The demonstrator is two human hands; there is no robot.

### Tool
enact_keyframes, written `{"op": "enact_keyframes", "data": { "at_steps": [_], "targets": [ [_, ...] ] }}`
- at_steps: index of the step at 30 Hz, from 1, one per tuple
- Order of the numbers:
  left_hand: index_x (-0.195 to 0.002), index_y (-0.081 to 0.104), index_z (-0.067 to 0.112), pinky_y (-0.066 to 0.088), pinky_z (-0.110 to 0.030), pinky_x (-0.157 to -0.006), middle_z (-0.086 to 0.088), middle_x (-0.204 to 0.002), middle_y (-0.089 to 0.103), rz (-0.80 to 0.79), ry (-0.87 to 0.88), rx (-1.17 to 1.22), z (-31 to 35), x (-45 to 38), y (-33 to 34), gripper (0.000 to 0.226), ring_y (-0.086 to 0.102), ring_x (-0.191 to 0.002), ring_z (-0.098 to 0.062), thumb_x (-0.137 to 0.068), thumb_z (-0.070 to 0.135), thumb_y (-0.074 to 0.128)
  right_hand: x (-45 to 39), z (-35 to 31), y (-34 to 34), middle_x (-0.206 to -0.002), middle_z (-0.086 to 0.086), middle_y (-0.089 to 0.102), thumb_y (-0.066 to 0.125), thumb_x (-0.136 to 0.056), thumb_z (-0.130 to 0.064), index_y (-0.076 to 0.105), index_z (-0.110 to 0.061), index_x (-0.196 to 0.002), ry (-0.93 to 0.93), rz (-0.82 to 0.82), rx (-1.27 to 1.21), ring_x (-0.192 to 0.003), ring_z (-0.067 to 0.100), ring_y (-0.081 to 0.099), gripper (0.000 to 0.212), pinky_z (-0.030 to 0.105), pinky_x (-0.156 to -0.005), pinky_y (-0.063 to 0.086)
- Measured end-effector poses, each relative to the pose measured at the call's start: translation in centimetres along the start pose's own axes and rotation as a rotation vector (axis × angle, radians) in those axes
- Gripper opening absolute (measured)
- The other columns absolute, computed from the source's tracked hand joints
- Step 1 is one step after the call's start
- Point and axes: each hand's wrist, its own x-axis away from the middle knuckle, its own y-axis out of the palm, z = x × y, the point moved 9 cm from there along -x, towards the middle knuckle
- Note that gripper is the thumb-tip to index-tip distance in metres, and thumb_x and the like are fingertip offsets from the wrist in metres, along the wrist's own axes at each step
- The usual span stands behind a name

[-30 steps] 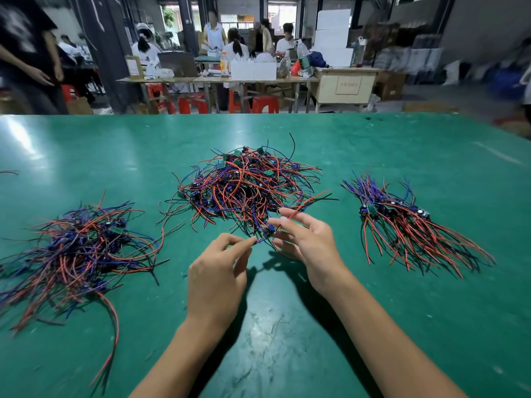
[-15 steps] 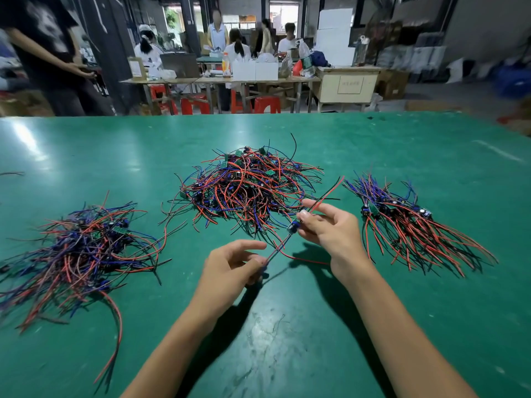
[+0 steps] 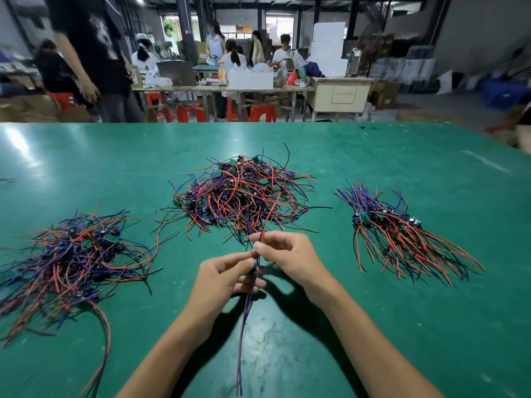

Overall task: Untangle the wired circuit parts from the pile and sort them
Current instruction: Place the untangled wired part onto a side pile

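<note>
Above the table (image 3: 373,326), our left hand (image 3: 221,280) and right hand (image 3: 290,257) pinch one wired part (image 3: 260,245); its red wire could snag the pile (image 3: 241,193) and drag it.

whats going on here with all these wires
A person is sorting wired circuit parts on a green table. Both hands hold one part just in front of the tangled middle pile: the left hand and right hand pinch the held part, its red and blue wires hanging down toward the person. A neater bundle lies to the right and a looser heap to the left.
</note>
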Motion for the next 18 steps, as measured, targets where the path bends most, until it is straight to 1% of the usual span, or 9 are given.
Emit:
{"op": "enact_keyframes", "data": {
  "at_steps": [2,4,7,9,11,13,16,17,18],
  "targets": [
    [-0.105,0.073,0.007,0.061,-0.03,-0.061,-0.02,-0.084,0.076,0.021,-0.012,0.011,-0.1,-0.1,-0.2,0.02,0.074,-0.066,-0.029,-0.097,-0.001,0.057,-0.1,0.0,0.1,-0.088,-0.005,0.077,0.067,-0.096,-0.014,0.077,-0.01,-0.107,-0.013,0.021,0.002,-0.075,0.005,0.068,0.016,0.026,-0.07,0.058],
    [-0.104,0.074,0.007,0.06,-0.03,-0.057,-0.02,-0.084,0.076,0.024,-0.013,0.013,-0.1,-0.1,-0.3,0.022,0.072,-0.063,-0.03,-0.096,-0.003,0.056,0.0,0.0,0.4,-0.091,-0.006,0.077,0.068,-0.096,-0.016,0.08,-0.012,-0.101,-0.007,0.027,-0.025,-0.076,0.008,0.069,0.014,0.028,-0.07,0.059],
    [-0.099,0.077,0.005,0.056,-0.027,-0.05,-0.017,-0.081,0.074,0.035,-0.007,0.003,-0.1,-0.1,-0.3,0.019,0.068,-0.055,-0.026,-0.095,-0.001,0.059,0.1,-0.2,0.6,-0.088,-0.002,0.078,0.068,-0.095,-0.019,0.081,-0.017,-0.095,0.001,0.017,0.01,-0.068,0.008,0.068,0.013,0.023,-0.062,0.055],
    [-0.094,0.078,0.007,0.053,-0.025,-0.047,-0.016,-0.079,0.074,0.044,-0.002,-0.008,-0.2,0.0,-0.3,0.015,0.063,-0.051,-0.023,-0.095,0.005,0.063,0.2,0.0,1.0,-0.081,0.003,0.076,0.066,-0.096,-0.017,0.081,-0.015,-0.095,0.037,-0.025,-0.07,-0.06,0.012,0.067,0.015,0.02,-0.056,0.053],
    [-0.091,0.079,0.007,0.053,-0.024,-0.047,-0.016,-0.079,0.074,0.054,0.006,-0.012,-0.1,0.0,-0.3,0.014,0.061,-0.05,-0.021,-0.094,0.009,0.065,0.2,0.2,1.3,-0.077,0.003,0.073,0.062,-0.098,-0.015,0.08,-0.013,-0.097,0.063,-0.044,-0.098,-0.059,0.012,0.066,0.019,0.017,-0.056,0.052],
    [-0.092,0.077,0.003,0.053,-0.024,-0.046,-0.015,-0.078,0.074,0.08,0.018,-0.008,-0.1,0.0,-0.5,0.013,0.062,-0.05,-0.021,-0.094,0.008,0.066,0.1,0.1,1.4,-0.079,0.002,0.073,0.057,-0.099,-0.016,0.08,-0.013,-0.098,0.032,-0.036,0.042,-0.067,0.012,0.065,0.023,0.021,-0.065,0.053],
    [-0.091,0.076,-0.003,0.053,-0.024,-0.047,-0.017,-0.074,0.071,0.093,0.039,-0.016,0.1,0.0,-0.6,0.015,0.064,-0.052,-0.02,-0.095,0.005,0.063,0.7,-1.4,2.2,-0.089,-0.006,0.075,0.05,-0.098,-0.028,0.076,-0.024,-0.099,-0.194,0.016,0.569,-0.081,0.009,0.066,0.026,0.026,-0.079,0.053],
    [-0.089,0.076,-0.004,0.054,-0.024,-0.048,-0.019,-0.073,0.07,0.081,0.041,-0.013,0.1,0.0,-0.6,0.017,0.065,-0.053,-0.02,-0.095,0.005,0.062,1.0,-1.9,2.5,-0.093,-0.008,0.075,0.047,-0.098,-0.032,0.074,-0.026,-0.099,-0.259,0.053,0.667,-0.085,0.01,0.067,0.027,0.029,-0.082,0.054],
    [-0.086,0.076,-0.005,0.055,-0.025,-0.05,-0.019,-0.073,0.07,0.068,0.039,0.001,0.2,0.0,-0.5,0.019,0.064,-0.055,-0.02,-0.095,0.004,0.061,1.3,-2.3,2.8,-0.095,-0.008,0.074,0.045,-0.098,-0.033,0.072,-0.027,-0.099,-0.298,0.084,0.676,-0.088,0.011,0.067,0.027,0.032,-0.083,0.055]
  ]
}}
